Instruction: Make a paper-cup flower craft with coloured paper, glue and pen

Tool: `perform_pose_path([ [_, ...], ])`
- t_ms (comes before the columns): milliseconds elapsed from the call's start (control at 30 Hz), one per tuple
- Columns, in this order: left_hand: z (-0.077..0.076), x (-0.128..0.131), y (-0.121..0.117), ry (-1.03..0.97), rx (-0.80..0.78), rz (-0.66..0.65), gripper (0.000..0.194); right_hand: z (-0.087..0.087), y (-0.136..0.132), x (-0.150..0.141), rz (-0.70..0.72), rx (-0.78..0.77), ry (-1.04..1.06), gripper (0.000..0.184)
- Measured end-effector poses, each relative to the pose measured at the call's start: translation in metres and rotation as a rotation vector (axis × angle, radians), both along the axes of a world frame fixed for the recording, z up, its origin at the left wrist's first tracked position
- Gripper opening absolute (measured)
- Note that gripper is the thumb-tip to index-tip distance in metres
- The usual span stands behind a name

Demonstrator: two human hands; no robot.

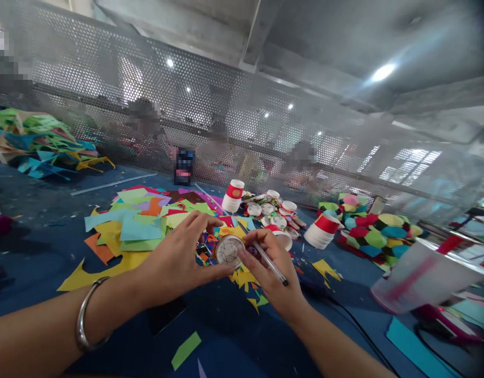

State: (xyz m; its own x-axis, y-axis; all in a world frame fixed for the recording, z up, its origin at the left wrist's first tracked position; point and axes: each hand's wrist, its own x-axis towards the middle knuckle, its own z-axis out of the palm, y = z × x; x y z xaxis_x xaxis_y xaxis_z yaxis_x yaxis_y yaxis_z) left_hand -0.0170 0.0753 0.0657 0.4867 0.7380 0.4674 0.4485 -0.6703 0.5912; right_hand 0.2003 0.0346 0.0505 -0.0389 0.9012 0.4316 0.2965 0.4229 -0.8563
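Note:
A small round paper-cup bottom (228,251), with dark lines drawn on its white face, is between my hands. My right hand (275,278) pinches its right edge with thumb and fingers. The same hand also holds a clear pen (270,262), its black end pointing down to the right. My left hand (179,257) curves around the left side of the cup bottom, thumb and fingers spread apart. Its thumb tip is close to the lower rim; whether they touch I cannot tell. Small coloured paper scraps (245,278) lie beneath and behind the cup bottom.
Coloured paper sheets (141,226) are heaped at left. Behind my hands are stacked paper cups (233,196), more cups (323,231) and cut cup bottoms (267,209). A translucent cup (419,278), a black cable (358,325) and paper-covered shapes (378,231) are at right. A phone (184,166) stands upright at the back.

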Motion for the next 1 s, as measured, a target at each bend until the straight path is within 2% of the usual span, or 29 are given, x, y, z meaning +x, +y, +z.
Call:
perform_pose_path([
  [67, -0.001, -0.001, 0.007, -0.089, -0.283, -0.136, 0.062, 0.000, 0.001, 0.001, 0.035, -0.025, -0.011, 0.027],
  [133, -0.001, -0.002, 0.014, -0.150, -0.509, -0.275, 0.050, -0.002, 0.001, 0.003, 0.067, -0.042, -0.035, 0.027],
  [200, -0.001, -0.004, 0.019, -0.180, -0.636, -0.336, 0.041, -0.002, 0.001, 0.005, 0.075, -0.047, -0.054, 0.027],
  [300, 0.000, -0.006, 0.020, -0.186, -0.737, -0.342, 0.037, -0.001, -0.001, 0.005, 0.060, -0.048, -0.043, 0.027],
  [467, 0.001, -0.006, 0.020, -0.233, -0.772, -0.316, 0.035, 0.005, -0.004, 0.005, -0.034, -0.011, -0.027, 0.026],
  [633, -0.003, -0.006, 0.024, -0.230, -0.764, -0.303, 0.035, 0.004, -0.002, 0.009, -0.130, 0.052, -0.028, 0.020],
  [1000, -0.005, -0.005, 0.024, -0.228, -0.864, -0.360, 0.034, -0.001, 0.001, 0.010, -0.132, 0.069, -0.067, 0.019],
])
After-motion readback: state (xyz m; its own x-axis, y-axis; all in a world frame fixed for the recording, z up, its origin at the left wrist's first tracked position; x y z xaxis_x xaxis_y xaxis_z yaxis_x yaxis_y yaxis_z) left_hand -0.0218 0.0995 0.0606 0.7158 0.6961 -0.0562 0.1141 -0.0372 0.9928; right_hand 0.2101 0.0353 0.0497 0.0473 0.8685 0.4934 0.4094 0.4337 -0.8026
